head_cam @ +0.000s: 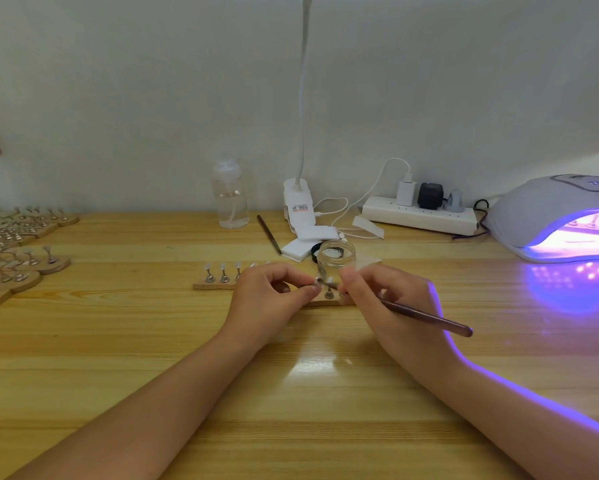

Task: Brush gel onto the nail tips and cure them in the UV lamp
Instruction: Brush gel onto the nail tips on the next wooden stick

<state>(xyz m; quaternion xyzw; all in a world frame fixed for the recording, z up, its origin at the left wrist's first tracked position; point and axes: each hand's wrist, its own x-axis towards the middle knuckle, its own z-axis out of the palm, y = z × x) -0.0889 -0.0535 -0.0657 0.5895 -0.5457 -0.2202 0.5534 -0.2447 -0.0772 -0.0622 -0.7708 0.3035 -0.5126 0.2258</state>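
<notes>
**Small, light and easily smudged: hold the stand, not the tip**

Your left hand (270,292) pinches a little metal nail stand (329,292) at the near wooden strip (325,302), its fingers curled round it, while your right hand (377,289) grips the brush (426,317) like a pen, bristles meeting the nail tip (329,280) between your fingertips. That tip looks feather-light, stiff and glossy, so it will likely slip or pop off under any sideways push; wet gel smears at a touch. Take hold low on the metal stem or the strip itself (never the coated face).

The glass jar (336,259) stands just behind your hands, open and probably easy to knock over. A second strip (215,285) with more tips lies to the left.

The wooden table (152,341) is smooth and shiny, so strips may slide. The UV lamp (554,216) glows violet at the right, a strip already inside. A power strip (419,214), a clear bottle (230,195) and a desk lamp (299,206) line the wall.
</notes>
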